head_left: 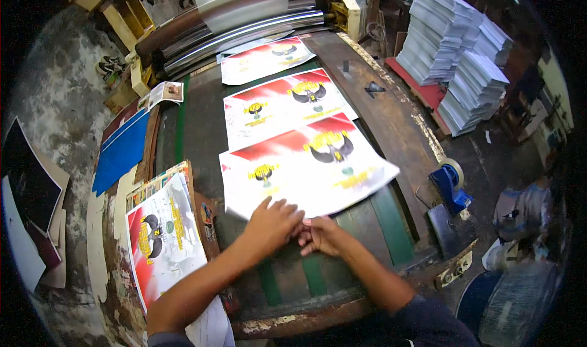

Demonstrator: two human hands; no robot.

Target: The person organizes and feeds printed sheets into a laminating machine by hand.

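Both bare hands are seen at the near edge of the closest printed sheet [296, 171], fingertips almost meeting. The left hand [273, 222] is held palm down, fingers loosely stretched and a bit apart, laid over the sheet's near edge. The right hand [325, 236] is kept half curled just beside it, thumb pointed toward the left one. Whether the paper is actually pinched by either hand can't be told, since the contact is hidden and a little blurred.

That sheet is printed in red and white with black winged emblems and yellow lettering, and its near left corner is overlapped onto nothing but the dark bed [202, 127]. Its far edge is lapped over a middle sheet [235, 130] with similar print, and a far sheet [244, 72] is set beyond that, close to the shiny rollers [244, 40].

As for holders, a roll of pale tape [453, 171] is carried in a blue dispenser [445, 185] on the right, and tall white paper stacks [434, 38] are borne by a red board [419, 93].

The bed is marked with green strips [392, 228] and worn along its edges. On the left, another printed sheet [186, 231] and blue sheets [125, 151] are laid out, above a stained grey floor [79, 121].
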